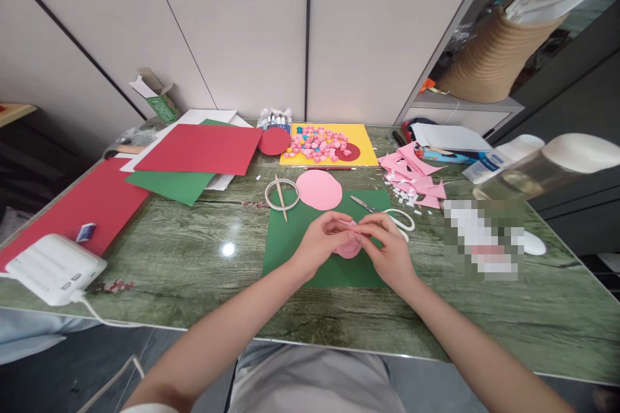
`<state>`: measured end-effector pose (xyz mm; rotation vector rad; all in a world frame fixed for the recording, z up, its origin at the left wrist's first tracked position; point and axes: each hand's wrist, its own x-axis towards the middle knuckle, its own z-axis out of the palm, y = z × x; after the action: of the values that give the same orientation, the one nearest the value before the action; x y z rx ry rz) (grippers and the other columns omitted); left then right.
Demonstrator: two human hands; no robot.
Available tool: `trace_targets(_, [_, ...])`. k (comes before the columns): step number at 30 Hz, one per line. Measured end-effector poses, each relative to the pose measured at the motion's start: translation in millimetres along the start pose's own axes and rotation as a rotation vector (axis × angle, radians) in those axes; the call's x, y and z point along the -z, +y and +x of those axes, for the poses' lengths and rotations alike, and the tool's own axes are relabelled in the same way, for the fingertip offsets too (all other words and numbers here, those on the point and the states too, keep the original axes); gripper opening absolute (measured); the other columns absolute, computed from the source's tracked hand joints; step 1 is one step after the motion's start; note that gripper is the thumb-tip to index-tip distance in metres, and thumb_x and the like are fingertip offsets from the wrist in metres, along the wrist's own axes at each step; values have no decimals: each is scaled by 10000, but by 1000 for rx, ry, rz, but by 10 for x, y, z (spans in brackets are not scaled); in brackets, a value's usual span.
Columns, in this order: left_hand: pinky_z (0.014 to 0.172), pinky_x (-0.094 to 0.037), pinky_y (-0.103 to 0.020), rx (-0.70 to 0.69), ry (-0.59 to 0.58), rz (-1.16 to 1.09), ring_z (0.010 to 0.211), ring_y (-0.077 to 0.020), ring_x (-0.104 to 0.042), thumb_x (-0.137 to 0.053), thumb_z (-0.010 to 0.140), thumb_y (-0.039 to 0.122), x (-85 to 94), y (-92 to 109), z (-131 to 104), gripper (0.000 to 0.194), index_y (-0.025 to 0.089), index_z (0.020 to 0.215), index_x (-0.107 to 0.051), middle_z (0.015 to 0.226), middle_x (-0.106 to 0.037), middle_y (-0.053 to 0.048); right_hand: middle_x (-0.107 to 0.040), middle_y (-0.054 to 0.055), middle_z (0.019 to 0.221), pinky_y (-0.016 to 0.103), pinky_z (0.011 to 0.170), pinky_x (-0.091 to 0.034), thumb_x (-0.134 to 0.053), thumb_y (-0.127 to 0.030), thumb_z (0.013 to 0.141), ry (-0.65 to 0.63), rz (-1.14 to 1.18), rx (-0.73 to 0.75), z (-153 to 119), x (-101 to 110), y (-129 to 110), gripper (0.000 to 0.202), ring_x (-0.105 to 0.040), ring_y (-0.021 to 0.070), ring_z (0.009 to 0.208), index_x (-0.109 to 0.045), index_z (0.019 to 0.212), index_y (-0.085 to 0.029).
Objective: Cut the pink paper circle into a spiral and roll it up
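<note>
Head view: pink paper piece (349, 248) half-hidden between hands.

No text, label or number is clear enough to read.

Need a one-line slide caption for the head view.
Both hands, left hand and right hand, pinch a small pink paper piece over a green sheet, scissors beside them.

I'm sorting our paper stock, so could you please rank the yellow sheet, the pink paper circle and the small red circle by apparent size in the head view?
1. yellow sheet
2. pink paper circle
3. small red circle, though it lies farther from the camera
</note>
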<state>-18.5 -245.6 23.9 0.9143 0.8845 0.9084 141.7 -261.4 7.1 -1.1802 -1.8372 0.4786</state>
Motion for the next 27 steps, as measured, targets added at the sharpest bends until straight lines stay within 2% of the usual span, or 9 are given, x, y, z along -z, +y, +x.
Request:
trace_targets(6, [655, -423, -213, 7, -9, -2, 774, -124, -580, -708, 654, 226, -15, 32, -18, 290, 155, 915, -605, 810, -637, -28, -504, 40, 895, 317, 649, -492, -562, -251, 839, -9, 8, -42, 8, 20, 5, 80, -547, 168, 747, -641, 838, -239])
trace_targets(11, [670, -455, -238, -5, -61, -4, 769, -128, -590, -719, 647, 221, 1, -12, -15, 311, 160, 925, -596, 856, -645, -40, -499, 33, 905, 309, 634, -486, -589, -222, 810, -28, 26, -56, 13, 24, 5, 31, -538, 150, 701, -604, 783, -224])
trace_targets(17, [668, -505, -306, 16, -108, -16, 726, -144, -596, -754, 594, 213, -11, -35, 2, 350, 151, 899, -595, 784, -627, -29, -497, 26, 886, 286, 635, -475, -605, -148, 760, -55, 15, -63, 11, 27, -29, 94, -542, 180, 829, -553, 730, -220])
trace_targets(22, [672, -504, -301, 38, -63, -58, 762, -155, -605, -747, 602, 218, -5, -3, -1, 326, 155, 887, -602, 856, -644, -50, -513, 39, 903, 321, 682, -485, -570, -180, 807, -43, -76, 27, 17, 53, -41, 61, -551, 184, 826, -594, 812, -235])
trace_targets(27, [720, -472, -259, 38, 0, -58, 780, -134, -609, -745, 596, 192, 7, 14, 9, 289, 158, 852, -615, 860, -658, -39, -525, 48, 902, 343, 703, -489, -540, -182, 841, -12, -114, 108, 13, 59, -19, 141, -554, 186, 816, -629, 921, -257])
